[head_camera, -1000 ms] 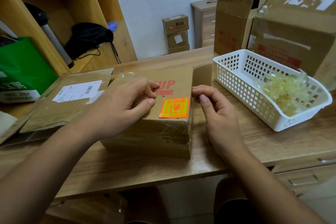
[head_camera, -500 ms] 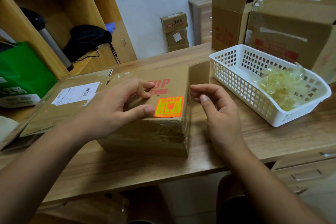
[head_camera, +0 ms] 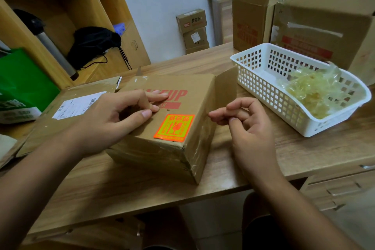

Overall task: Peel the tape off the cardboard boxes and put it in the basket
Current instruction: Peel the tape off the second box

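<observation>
A brown cardboard box [head_camera: 197, 95] with red print and an orange warning sticker [head_camera: 174, 127] lies on the wooden desk. Clear tape [head_camera: 156, 153] covers its near face and lower right corner. My left hand [head_camera: 113, 119] rests on the box top, with thumb and fingertips pressing on the cardboard. My right hand [head_camera: 250, 128] hovers just off the box's right edge, fingers curled and thumb against the fingertips; no tape is visible in it. The white plastic basket [head_camera: 261, 95] stands to the right and holds a wad of peeled clear tape [head_camera: 312, 95].
A flattened carton with a shipping label [head_camera: 77, 105] lies left of the box, beside a green bag [head_camera: 22, 85]. Large cardboard boxes [head_camera: 324, 16] stand behind the basket. Wooden shelves [head_camera: 60, 6] hold a black bag and a flask. Drawers [head_camera: 341, 186] sit under the desk's right end.
My right hand has drawn slightly away from the box's right edge and curled its fingers with the thumb against them. My left hand stays on the box top, thumb shifted a little.
</observation>
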### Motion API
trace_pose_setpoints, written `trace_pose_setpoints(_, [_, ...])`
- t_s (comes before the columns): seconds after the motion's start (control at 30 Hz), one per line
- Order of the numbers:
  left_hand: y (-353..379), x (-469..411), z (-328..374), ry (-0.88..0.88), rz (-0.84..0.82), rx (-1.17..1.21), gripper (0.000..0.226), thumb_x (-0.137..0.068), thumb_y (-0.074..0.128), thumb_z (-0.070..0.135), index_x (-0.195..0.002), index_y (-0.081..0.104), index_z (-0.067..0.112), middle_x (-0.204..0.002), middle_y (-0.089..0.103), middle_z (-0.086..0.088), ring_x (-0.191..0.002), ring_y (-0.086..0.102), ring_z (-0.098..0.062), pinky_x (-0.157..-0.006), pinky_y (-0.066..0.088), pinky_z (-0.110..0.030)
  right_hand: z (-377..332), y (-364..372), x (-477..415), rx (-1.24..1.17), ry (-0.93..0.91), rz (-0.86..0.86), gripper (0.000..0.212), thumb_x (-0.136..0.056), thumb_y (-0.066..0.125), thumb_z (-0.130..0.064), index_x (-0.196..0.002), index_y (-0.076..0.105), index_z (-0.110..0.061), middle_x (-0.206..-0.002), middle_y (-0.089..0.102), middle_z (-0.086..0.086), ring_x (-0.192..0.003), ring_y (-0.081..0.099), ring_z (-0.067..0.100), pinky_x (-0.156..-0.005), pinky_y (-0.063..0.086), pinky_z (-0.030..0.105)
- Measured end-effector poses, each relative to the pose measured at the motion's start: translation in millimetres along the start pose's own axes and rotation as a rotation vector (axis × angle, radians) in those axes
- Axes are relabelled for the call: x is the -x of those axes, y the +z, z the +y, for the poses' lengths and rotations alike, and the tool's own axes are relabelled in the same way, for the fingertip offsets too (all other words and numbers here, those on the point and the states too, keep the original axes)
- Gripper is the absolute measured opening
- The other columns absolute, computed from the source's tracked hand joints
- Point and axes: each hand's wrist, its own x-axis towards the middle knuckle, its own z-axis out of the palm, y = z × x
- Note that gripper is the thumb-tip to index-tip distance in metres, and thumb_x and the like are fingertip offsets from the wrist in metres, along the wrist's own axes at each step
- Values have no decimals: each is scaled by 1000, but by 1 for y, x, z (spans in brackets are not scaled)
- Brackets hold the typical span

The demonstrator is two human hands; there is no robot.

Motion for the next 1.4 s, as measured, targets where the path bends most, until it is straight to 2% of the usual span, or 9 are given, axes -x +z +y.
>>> trace_pose_setpoints(0.2, [0,0,2,-5,10,7,19,-95,54,36,-94,67,23,-134,66,16,-133,54,-6,-105,47,-29,-2,1,-1,-21,-32,-9,34,-98,41,14,-107,50,-17,-109,77,6,-104,73,22,-88,53,23])
trace_pose_setpoints(0.33, [1,0,4,-8,18,1,19,-95,54,36,-93,67,23,-132,66,17,-133,54,-5,-105,45,-22,-2,2,0,-11,-27,-36,31,-99,42,13,-106,51,-16,-108,77,5,-104,73,20,-90,54,24])
trace_pose_setpoints(0.6, [3,0,5,-11,38,0,27,-95,53,36,-92,67,13,-131,67,15,-132,55,-5,-105,46,-26,-1,2,-1,12,2,-66,32,-98,41,12,-105,52,-17,-102,77,4,-98,73,18,-88,53,23])
trace_pose_setpoints(0.7, [3,0,6,-6,41,-9,25,-95,53,36,-92,67,16,-131,67,16,-132,55,-5,-105,46,-26,0,2,0,8,2,-45,32,-97,41,12,-104,53,-17,-95,76,6,-97,73,17,-88,53,23])
trace_pose_setpoints(0.9, [3,0,5,-8,39,-16,22,-95,53,37,-91,66,19,-131,67,17,-132,55,-3,-105,46,-24,0,4,-2,6,-31,-2,30,-99,46,9,-107,51,-20,-110,75,6,-107,71,20,-92,53,24])
trace_pose_setpoints(1.03, [4,0,5,-5,46,-27,21,-95,54,39,-91,66,23,-131,67,19,-132,55,-3,-103,47,-28,2,5,-1,50,-16,-26,28,-98,47,5,-106,52,-21,-102,76,2,-102,72,17,-90,53,24])
trace_pose_setpoints(1.13, [3,0,5,0,53,-28,16,-96,54,40,-89,64,29,-130,67,18,-132,54,-3,-102,48,-31,2,6,1,121,-23,-58,28,-96,48,-1,-104,53,-27,-95,75,2,-99,72,20,-92,55,32])
trace_pose_setpoints(1.27, [4,-1,5,7,44,-10,12,-96,54,39,-89,62,34,-131,66,19,-132,54,-4,-102,50,-32,1,5,0,47,-61,0,28,-98,47,3,-106,52,-24,-103,76,4,-104,72,18,-92,54,24])
trace_pose_setpoints(1.4, [4,0,5,19,45,-2,12,-97,54,38,-88,62,37,-131,66,19,-133,54,-4,-104,47,-25,4,5,-1,66,-68,5,28,-99,47,1,-107,52,-26,-108,76,2,-108,72,19,-94,54,25])
